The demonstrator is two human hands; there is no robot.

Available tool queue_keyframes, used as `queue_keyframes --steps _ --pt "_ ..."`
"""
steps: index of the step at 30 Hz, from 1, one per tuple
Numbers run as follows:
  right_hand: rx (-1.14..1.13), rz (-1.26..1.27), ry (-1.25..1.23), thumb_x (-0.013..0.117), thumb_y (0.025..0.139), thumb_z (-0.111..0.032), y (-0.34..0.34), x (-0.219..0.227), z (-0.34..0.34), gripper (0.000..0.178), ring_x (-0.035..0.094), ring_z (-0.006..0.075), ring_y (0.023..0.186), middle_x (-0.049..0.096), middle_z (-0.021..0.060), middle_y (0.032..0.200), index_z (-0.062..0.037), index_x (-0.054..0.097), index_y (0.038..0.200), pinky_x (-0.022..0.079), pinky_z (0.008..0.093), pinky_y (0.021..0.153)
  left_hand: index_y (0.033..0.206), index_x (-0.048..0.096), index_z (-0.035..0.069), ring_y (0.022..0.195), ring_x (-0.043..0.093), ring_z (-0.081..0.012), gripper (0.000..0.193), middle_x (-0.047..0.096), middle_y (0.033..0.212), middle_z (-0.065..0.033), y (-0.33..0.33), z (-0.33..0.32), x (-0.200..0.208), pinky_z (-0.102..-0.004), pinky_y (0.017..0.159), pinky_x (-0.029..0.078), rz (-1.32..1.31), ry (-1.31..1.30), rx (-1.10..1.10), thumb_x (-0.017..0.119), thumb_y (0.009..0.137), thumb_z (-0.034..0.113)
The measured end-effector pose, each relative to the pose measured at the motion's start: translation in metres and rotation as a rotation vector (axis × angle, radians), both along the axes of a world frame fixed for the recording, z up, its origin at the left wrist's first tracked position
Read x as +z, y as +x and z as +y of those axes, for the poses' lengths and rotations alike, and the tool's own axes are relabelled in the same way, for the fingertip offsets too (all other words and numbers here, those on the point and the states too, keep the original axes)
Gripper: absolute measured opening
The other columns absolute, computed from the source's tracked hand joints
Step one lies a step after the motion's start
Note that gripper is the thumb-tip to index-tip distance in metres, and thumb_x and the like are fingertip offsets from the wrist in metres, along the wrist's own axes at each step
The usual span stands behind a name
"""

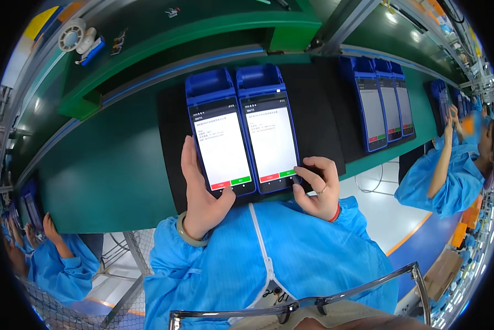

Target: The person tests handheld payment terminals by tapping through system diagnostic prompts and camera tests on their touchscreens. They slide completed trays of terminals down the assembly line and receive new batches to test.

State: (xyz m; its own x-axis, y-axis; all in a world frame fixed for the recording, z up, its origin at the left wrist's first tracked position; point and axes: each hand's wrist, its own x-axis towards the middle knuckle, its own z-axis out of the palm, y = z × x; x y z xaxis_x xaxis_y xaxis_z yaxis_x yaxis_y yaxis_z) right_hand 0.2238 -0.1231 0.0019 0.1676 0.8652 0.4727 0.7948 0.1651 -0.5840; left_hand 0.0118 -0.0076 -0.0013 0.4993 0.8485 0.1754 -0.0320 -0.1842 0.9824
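Two blue handheld payment terminals lie side by side on a black mat [318, 110], their screens lit white with a red and a green button at the bottom. My left hand [202, 198] grips the left terminal [211, 88], its fingers along the left side and its thumb over the lower edge. Beside the lower right corner of the right terminal [258, 80] is my right hand [319, 190], fingers apart and holding nothing. Its index fingertip is at the screen's green button; whether it presses cannot be made out.
Three more blue terminals [387, 107] stand in a row on the mat to the right. A green shelf [203, 47] runs behind, bearing a white tape roll [72, 37]. Co-workers in blue sleeves [439, 176] work at far right and at lower left [65, 269].
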Motion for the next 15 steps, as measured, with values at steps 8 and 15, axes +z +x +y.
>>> queue_keyframes --steps 8,15 --pt "0.053 -0.109 0.030 0.071 0.063 -0.011 0.0029 -0.0016 0.0016 0.032 0.054 0.0295 0.092 0.054 0.0162 0.105 -0.0060 0.067 0.094 0.046 0.0382 0.077 0.144 -0.001 0.005 0.133 0.026 -0.0292 0.096 0.016 0.144 -0.0232 0.0039 0.0016 0.0016 -0.0381 0.109 0.023 0.029 0.020 0.017 0.048 0.061 -0.006" --pt "0.018 0.063 0.050 0.068 0.064 -0.010 0.0052 -0.0086 0.0054 0.034 0.053 0.0267 0.088 0.052 0.0176 0.105 -0.0029 0.066 0.097 0.048 0.0329 0.071 0.144 -0.002 0.004 0.134 0.024 -0.0296 0.095 0.014 0.145 -0.0228 0.0008 0.0001 0.0000 -0.0386 0.109 0.021 0.131 0.090 0.049 0.052 0.066 -0.004"
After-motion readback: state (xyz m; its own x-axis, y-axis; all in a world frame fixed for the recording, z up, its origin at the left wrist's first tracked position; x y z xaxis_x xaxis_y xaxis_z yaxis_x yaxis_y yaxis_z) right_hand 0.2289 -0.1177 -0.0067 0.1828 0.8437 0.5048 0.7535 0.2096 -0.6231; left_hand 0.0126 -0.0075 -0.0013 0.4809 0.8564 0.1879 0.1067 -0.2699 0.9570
